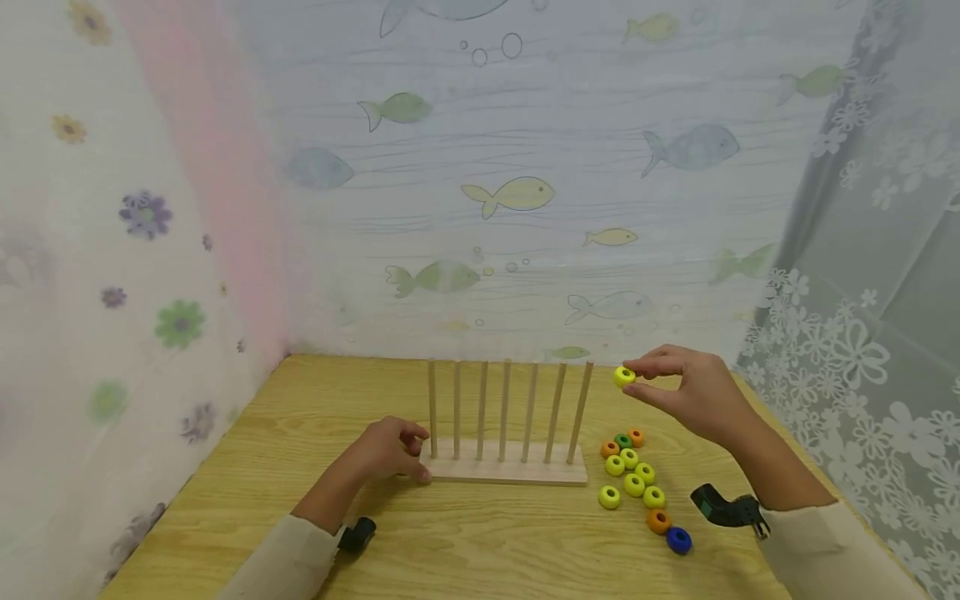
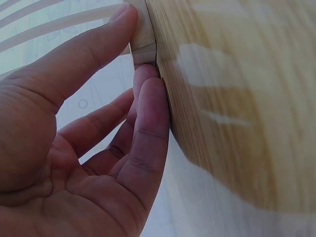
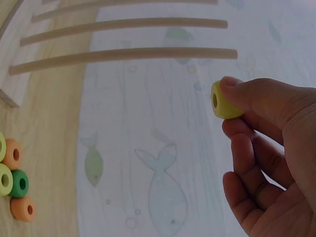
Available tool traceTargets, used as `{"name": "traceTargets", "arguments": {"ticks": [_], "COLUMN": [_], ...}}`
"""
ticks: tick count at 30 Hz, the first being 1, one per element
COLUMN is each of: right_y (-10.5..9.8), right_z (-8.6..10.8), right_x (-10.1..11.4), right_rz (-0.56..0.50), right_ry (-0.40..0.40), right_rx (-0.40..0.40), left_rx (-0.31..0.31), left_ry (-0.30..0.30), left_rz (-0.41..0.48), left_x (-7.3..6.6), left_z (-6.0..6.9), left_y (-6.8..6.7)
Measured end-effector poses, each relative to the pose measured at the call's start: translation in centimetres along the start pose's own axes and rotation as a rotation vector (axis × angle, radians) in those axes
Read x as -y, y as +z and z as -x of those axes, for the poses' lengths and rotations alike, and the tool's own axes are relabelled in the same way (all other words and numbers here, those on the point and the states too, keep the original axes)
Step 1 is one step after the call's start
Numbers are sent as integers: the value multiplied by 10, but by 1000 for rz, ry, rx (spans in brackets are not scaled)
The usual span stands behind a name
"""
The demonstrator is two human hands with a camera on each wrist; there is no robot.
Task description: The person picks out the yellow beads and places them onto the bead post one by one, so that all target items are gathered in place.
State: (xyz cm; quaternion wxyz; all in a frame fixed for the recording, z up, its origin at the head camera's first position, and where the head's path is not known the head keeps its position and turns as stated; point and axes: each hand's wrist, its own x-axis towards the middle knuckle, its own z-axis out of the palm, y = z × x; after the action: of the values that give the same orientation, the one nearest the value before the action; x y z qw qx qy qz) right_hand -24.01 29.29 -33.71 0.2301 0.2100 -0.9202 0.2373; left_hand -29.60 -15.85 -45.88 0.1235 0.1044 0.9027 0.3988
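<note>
Head view, rack (image 1: 498,472) crosswise, pegs (image 1: 505,408) upright, bead (image 1: 620,382) hole upward

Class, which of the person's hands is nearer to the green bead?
Right. The right hand is in the air right of the green bead, pinching a yellow bead; the left hand is farther off, holding the left end of the peg rack.

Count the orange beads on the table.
3: one orange bead left of the green bead, another to its right, a third between a yellow bead and the blue bead. None seems hidden.
</note>
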Motion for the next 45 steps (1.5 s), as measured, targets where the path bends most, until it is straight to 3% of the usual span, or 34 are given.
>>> {"name": "traceTargets", "arguments": {"ticks": [25, 45], "right_y": [6, 24], "right_z": [-34, -57], "right_x": [30, 61], "right_rz": [-31, -122], "right_ry": [-67, -127], "right_rx": [-15, 41], "left_rx": [-9, -1], "left_ry": [-10, 14], "left_rz": [-1, 25], "left_x": [3, 1], "left_z": [2, 2], "left_y": [1, -1]}}
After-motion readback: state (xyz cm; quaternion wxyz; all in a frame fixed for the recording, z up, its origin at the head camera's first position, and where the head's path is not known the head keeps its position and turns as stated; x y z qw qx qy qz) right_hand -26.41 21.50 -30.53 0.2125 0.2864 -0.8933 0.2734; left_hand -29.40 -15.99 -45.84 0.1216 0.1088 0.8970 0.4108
